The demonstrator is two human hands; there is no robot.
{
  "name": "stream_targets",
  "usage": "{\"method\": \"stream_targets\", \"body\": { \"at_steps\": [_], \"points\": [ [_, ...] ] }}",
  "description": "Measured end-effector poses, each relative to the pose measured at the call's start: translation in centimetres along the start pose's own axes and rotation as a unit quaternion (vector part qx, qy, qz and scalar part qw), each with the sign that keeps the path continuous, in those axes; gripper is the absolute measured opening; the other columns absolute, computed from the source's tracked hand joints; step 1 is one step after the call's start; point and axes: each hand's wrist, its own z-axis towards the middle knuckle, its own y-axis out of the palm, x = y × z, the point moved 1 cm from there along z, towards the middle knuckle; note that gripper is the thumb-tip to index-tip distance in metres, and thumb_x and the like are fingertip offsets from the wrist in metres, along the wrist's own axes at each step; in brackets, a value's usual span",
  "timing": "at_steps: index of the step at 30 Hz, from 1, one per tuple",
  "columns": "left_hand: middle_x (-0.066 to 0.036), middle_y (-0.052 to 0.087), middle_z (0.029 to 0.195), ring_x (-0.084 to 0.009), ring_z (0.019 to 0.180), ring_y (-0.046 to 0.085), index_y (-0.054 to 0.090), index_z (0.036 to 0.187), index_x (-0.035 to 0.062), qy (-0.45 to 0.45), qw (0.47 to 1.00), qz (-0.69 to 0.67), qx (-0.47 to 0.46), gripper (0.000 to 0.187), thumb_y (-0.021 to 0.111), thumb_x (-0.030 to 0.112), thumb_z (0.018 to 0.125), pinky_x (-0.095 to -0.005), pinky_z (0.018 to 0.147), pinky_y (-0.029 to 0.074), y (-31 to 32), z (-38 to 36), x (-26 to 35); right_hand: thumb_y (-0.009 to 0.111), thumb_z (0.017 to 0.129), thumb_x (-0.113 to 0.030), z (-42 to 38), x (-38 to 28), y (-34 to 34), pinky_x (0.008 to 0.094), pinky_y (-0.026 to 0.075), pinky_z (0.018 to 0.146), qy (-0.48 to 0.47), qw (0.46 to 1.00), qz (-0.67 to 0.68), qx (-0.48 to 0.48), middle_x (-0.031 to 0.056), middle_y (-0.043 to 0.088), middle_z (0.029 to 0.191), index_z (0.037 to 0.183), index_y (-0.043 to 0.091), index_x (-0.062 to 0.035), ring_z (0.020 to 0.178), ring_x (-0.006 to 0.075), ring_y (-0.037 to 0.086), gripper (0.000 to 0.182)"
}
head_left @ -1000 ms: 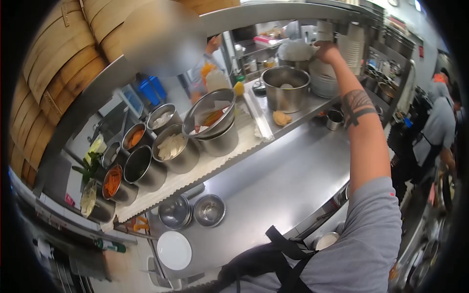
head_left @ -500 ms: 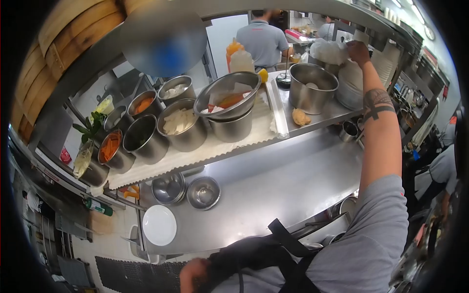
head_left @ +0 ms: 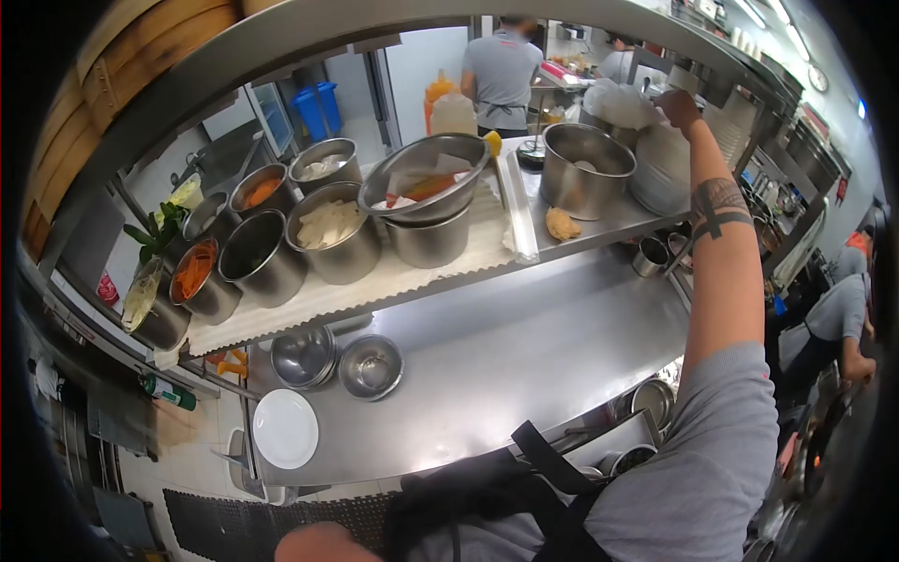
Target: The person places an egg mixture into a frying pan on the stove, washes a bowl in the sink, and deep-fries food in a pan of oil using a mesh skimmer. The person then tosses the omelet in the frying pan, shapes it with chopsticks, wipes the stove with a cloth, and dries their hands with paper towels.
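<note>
At the upper right, my right hand reaches up over the shelf with its fingers closed on the edge of a crumpled, translucent plastic bag. Just below the hand stands a stack of pale round containers or plates, partly hidden by my arm. Left of it is a deep steel pot with a pale round item inside. In front of the pot, a golden fried-looking lump lies on the shelf. My left hand appears only as a rounded, blurred skin patch at the bottom edge; its fingers are hidden.
Steel tubs of cut vegetables line the shelf, beside a tilted steel bowl on another tub. Below, small steel bowls and a white plate sit on the steel counter. A co-worker stands behind the shelf; others work right.
The view has shifted, so the shelf and counter sit slightly further left. My right hand stays at the plastic bag. My left hand has moved left and lower, largely out of frame.
</note>
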Motion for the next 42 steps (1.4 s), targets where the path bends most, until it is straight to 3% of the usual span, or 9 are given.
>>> {"method": "stream_targets", "body": {
  "at_steps": [6,18,28,31,33,36,37,39,42],
  "points": [
    [-0.004,0.049,0.067,-0.0189,0.056,0.051,0.051,0.066,0.0131,-0.003,1.0,0.015,0.0,0.029,0.042,0.009,0.093,-0.0333,0.052,0.04,0.4,1.3,1.2,0.082,0.062,-0.003,-1.2,-0.7,-2.7,0.0401,0.054,0.083,0.037,0.987,-0.029,-0.151,0.0086,0.07,0.105,0.111,0.067,-0.0122,0.098,0.0263,0.069,0.051],
    [-0.002,0.046,0.062,-0.0172,0.05,0.047,0.053,0.065,0.0126,0.068,0.991,0.116,-0.019,0.027,0.045,0.006,0.09,-0.0335,0.046,0.037,-0.7,1.0,0.7,0.081,0.063,-0.003,-2.9,0.1,-4.4,0.0404,0.055,0.085,0.03,0.986,-0.035,-0.162,0.0117,0.068,0.105,0.114,0.065,-0.0136,0.099,0.0306,0.067,0.054],
    [-0.004,0.058,0.081,-0.0202,0.069,0.056,0.062,0.075,0.0096,-0.039,0.994,0.104,-0.001,0.019,0.049,0.009,0.088,-0.0364,0.068,0.045,-0.8,0.5,0.8,0.08,0.063,-0.002,-3.6,1.0,-3.9,0.0419,0.055,0.085,0.047,0.982,-0.015,-0.18,0.0129,0.068,0.103,0.11,0.066,-0.01,0.097,0.0324,0.067,0.05],
    [-0.005,0.06,0.087,-0.0219,0.077,0.055,0.064,0.078,0.0071,-0.057,0.984,0.169,0.024,0.018,0.051,0.01,0.089,-0.0406,0.076,0.043,-1.1,-1.2,1.0,0.08,0.061,0.0,-3.9,1.4,-3.7,0.0416,0.054,0.088,0.242,0.912,0.275,-0.187,0.014,0.067,0.105,0.114,0.065,-0.0085,0.098,0.0337,0.066,0.056],
    [-0.006,0.062,0.091,-0.023,0.082,0.055,0.066,0.08,0.0054,-0.086,0.968,0.231,0.049,0.018,0.052,0.011,0.089,-0.0434,0.082,0.042,-1.0,-2.9,0.9,0.08,0.059,0.002,-4.0,1.1,-5.2,0.0398,0.053,0.092,0.019,0.979,-0.007,-0.205,0.0139,0.065,0.114,0.121,0.063,-0.0083,0.104,0.0337,0.064,0.065],
    [-0.008,0.064,0.097,-0.0247,0.09,0.054,0.069,0.082,0.0028,-0.147,0.942,0.291,0.083,0.019,0.053,0.012,0.089,-0.0476,0.091,0.04,-0.5,-5.5,-0.2,0.08,0.058,0.003,-5.2,2.0,-5.9,0.0381,0.05,0.097,-0.028,0.984,0.077,-0.159,0.0136,0.062,0.122,0.128,0.06,-0.0092,0.112,0.0331,0.06,0.074],
    [-0.008,0.065,0.099,-0.0252,0.092,0.054,0.07,0.083,0.002,-0.165,0.94,0.285,0.091,0.02,0.054,0.012,0.089,-0.0491,0.093,0.039,-0.4,-6.1,-1.0,0.081,0.053,0.006,-5.9,2.4,-5.3,0.0382,0.049,0.099,0.047,0.968,0.207,-0.136,0.0133,0.061,0.126,0.131,0.058,-0.0111,0.118,0.0322,0.057,0.082],
    [-0.008,0.065,0.1,-0.0255,0.096,0.052,0.07,0.083,0.0013,-0.2,0.945,0.233,0.116,0.019,0.054,0.01,0.088,-0.0519,0.099,0.035,-0.6,-6.9,-3.0,0.067,0.085,-0.025,-6.0,1.1,-8.4,0.04,0.046,0.095,0.37,0.738,0.527,-0.199,0.0002,0.061,0.128,0.131,0.06,-0.018,0.116,0.0218,0.057,0.046],
    [-0.008,0.064,0.1,-0.0269,0.096,0.051,0.069,0.085,0.0021,-0.206,0.956,0.166,0.128,0.018,0.053,0.01,0.09,-0.0507,0.098,0.037,-0.6,-6.7,-3.5,0.057,0.092,-0.043,-6.7,1.9,-7.7,0.042,0.041,0.099,0.352,0.77,0.501,-0.181,0.0018,0.057,0.135,0.133,0.059,-0.0194,0.123,0.0202,0.049,0.048]
  ]
}}
